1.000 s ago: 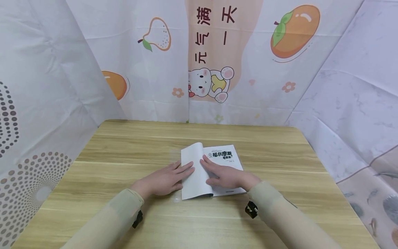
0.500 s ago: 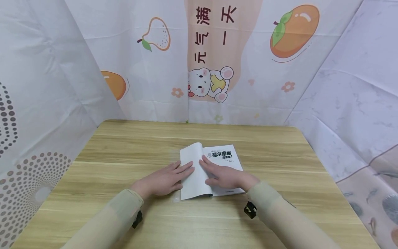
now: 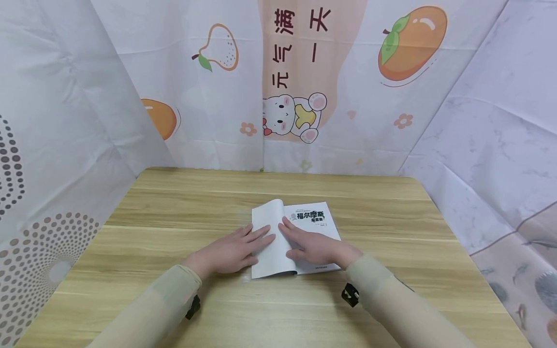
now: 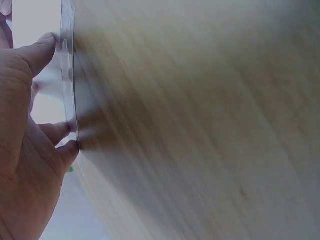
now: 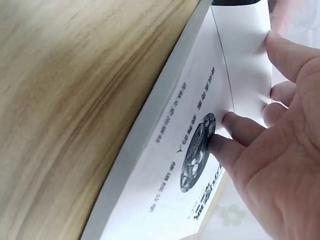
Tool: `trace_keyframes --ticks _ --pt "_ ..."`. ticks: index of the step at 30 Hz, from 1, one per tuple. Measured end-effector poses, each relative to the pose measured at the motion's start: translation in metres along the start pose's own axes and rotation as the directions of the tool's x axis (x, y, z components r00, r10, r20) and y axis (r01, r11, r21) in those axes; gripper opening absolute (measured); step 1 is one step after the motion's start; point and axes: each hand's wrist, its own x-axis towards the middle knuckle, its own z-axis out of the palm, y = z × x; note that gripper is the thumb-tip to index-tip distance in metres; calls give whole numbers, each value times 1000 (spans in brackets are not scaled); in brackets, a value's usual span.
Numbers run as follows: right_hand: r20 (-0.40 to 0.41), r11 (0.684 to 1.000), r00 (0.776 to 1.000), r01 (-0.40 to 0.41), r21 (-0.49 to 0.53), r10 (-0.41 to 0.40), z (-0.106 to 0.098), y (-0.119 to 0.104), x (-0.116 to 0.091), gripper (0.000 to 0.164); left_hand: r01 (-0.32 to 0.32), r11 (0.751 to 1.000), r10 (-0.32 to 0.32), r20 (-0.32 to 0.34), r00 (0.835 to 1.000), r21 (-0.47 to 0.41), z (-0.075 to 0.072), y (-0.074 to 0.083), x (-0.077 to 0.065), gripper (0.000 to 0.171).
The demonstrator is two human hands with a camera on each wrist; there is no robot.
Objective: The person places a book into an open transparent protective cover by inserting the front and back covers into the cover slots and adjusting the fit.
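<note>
An open book [image 3: 311, 217] lies near the middle of the table, its title page with dark Chinese lettering on the right. To the left, a blank white leaf [image 3: 271, 256] curves up from the fold. My left hand [image 3: 228, 251] rests with fingers spread across the left edge of that leaf. A clear plastic edge [image 4: 70, 75] runs under its fingertips in the left wrist view. Close to the fold, my right hand [image 3: 315, 246] presses with extended fingers, covering part of the title page. In the right wrist view, its fingers touch the white leaf and the page beside a dark oval picture [image 5: 199, 155].
The wood-grain table [image 3: 278, 314] extends on all sides of the book. Behind it hangs a white curtain [image 3: 174, 58] printed with fruit and a cartoon figure. More printed cloth borders the left and right sides. A small black device [image 3: 350, 294] is at the right wrist.
The left hand's fingers have slid slightly right over the white leaf. The right hand stays near the fold, and the book lies almost exactly as before.
</note>
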Motion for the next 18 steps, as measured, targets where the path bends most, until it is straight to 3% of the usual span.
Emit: trace_keyframes --ticks 18 --pt "-38 999 999 -1 53 3 1 10 -2 72 28 998 -24 -74 997 54 0 9 14 70"
